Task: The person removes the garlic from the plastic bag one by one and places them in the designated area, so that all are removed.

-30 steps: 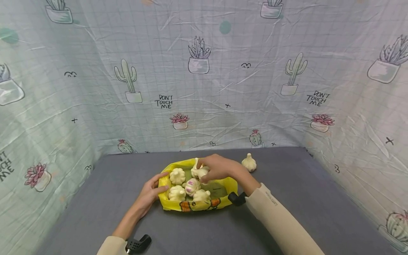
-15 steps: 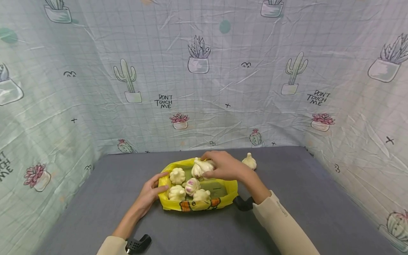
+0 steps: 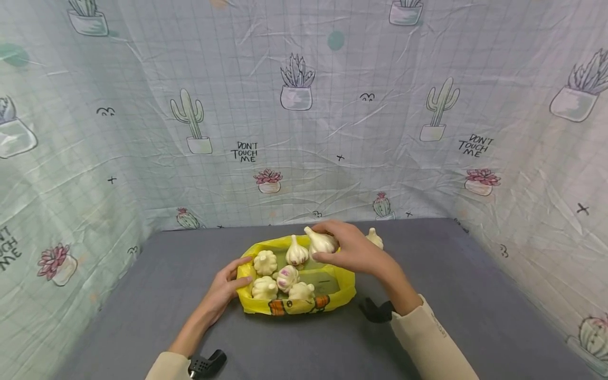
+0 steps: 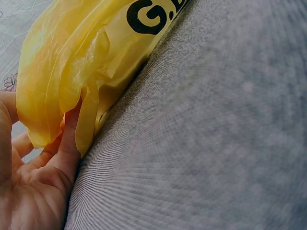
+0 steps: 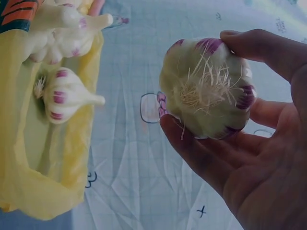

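Note:
A yellow plastic bag (image 3: 349,285) lies spread wide on the table with several garlic bulbs (image 3: 264,288) inside. At its left end my left hand (image 3: 220,287) grips the plastic, its fingers (image 4: 71,127) partly hidden in the folds. My right hand (image 3: 353,248) holds another garlic bulb (image 3: 320,244) between thumb and fingers, above the bag's back right part. The right wrist view shows this held bulb (image 5: 206,91) root end toward the camera, with purple marks. Just left of it in the head view, a garlic bulb (image 3: 296,253) stands stem up in the bag.
One more garlic bulb (image 3: 374,238) sits on the grey tabletop (image 3: 294,348) behind my right hand, partly covered by it. A cactus-print cloth (image 3: 342,132) hangs around the back and sides of the table.
My right hand has lifted a garlic bulb and carried it to the right, uncovering the bulb standing in the bag's back. The left hand has stayed at the bag's left end.

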`<state>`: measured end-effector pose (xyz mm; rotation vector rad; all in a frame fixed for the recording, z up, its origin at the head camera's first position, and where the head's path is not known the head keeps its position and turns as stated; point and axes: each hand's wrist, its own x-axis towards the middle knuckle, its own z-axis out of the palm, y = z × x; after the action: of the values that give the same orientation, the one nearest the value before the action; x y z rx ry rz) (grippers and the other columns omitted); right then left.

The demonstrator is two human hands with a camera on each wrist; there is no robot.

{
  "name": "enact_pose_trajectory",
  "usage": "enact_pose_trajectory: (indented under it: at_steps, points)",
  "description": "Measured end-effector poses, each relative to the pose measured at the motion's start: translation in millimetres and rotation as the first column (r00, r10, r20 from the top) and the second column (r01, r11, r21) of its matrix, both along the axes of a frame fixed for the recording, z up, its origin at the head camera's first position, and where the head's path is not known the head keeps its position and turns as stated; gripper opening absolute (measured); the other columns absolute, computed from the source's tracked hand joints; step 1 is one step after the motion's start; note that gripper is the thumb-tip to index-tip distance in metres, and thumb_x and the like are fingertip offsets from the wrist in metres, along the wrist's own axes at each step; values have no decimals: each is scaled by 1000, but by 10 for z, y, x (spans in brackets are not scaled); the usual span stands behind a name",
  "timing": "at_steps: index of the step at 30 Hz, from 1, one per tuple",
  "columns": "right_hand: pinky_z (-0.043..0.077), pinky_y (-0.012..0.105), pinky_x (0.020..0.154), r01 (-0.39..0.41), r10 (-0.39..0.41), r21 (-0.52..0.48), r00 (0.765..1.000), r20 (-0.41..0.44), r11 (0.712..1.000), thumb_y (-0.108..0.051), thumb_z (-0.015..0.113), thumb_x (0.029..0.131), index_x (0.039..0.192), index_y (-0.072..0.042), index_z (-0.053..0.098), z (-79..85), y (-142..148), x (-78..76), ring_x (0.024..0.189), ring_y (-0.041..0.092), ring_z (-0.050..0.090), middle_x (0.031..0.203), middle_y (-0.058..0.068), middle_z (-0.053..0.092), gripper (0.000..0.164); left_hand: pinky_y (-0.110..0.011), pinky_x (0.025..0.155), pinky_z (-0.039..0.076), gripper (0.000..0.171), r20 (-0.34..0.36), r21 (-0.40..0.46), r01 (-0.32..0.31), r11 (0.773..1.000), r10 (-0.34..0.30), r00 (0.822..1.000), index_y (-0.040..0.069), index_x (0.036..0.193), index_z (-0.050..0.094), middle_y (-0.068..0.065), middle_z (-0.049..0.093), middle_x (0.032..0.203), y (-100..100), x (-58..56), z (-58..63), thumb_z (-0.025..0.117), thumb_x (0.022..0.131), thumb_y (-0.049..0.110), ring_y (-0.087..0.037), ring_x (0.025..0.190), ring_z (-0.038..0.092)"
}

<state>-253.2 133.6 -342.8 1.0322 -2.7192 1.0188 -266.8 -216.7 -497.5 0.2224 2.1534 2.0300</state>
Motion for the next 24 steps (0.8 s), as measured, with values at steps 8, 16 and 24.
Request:
enact_pose_trajectory:
  at_steps: [8, 16, 24]
  points:
    - [56, 37, 80, 0, -1, -49, 1000, -24, 999, -31, 78, 93, 138, -13, 62, -63, 134, 3, 100, 16, 61, 133, 7, 64, 51, -36, 91, 60, 63, 2, 1, 6, 1000, -6, 1000, 11, 159, 38, -26, 41, 158, 3, 10, 13, 64, 102, 15, -28, 126, 61]
    - [56, 37, 83, -7, 3, -90, 999, -43, 996, -26, 81, 90, 132, -15, 64, -89, 213, -22, 102, 16, 62, 127, 3, 66, 46, -36, 90, 60, 64, 2, 16, 12, 1000, -12, 1000, 10, 159, 37, -27, 40, 158, -9, 11, 2, 64, 102, 14, -26, 122, 63]
    - [57, 42, 92, 13, -16, -99, 999, -32, 995, -27, 82, 90, 136, -12, 62, -106, 285, -60, 110, 20, 64, 131, 6, 66, 52, -36, 90, 60, 62, 8, 9, 1, 1000, -1, 1000, 12, 159, 39, -24, 40, 158, -6, 1, 1, 64, 102, 13, -24, 121, 63]
